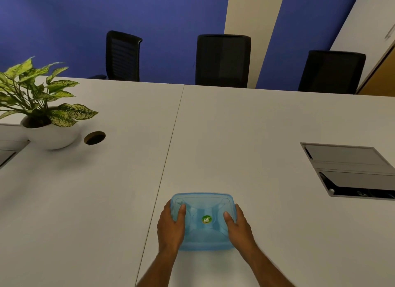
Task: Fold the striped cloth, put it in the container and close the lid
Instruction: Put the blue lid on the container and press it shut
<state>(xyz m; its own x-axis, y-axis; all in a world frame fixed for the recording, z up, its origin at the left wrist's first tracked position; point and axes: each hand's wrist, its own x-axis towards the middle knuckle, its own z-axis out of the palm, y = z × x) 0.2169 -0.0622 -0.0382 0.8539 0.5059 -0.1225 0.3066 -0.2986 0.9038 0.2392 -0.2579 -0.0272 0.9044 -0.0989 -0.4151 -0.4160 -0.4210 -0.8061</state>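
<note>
A translucent blue container [203,237] sits on the white table near the front edge, with its blue lid [202,203] on top and a round green sticker [206,219] in the lid's middle. My left hand [171,226] grips the container's left side, thumb resting on the lid. On the right side my right hand [238,224] holds it the same way, thumb on the lid. No striped cloth shows anywhere; the container's inside is too cloudy to make out.
A potted plant [42,107] in a white bowl stands at the far left beside a round cable hole [94,137]. A metal cable hatch [350,171] is set in the table at right. Three black chairs [223,60] line the far edge.
</note>
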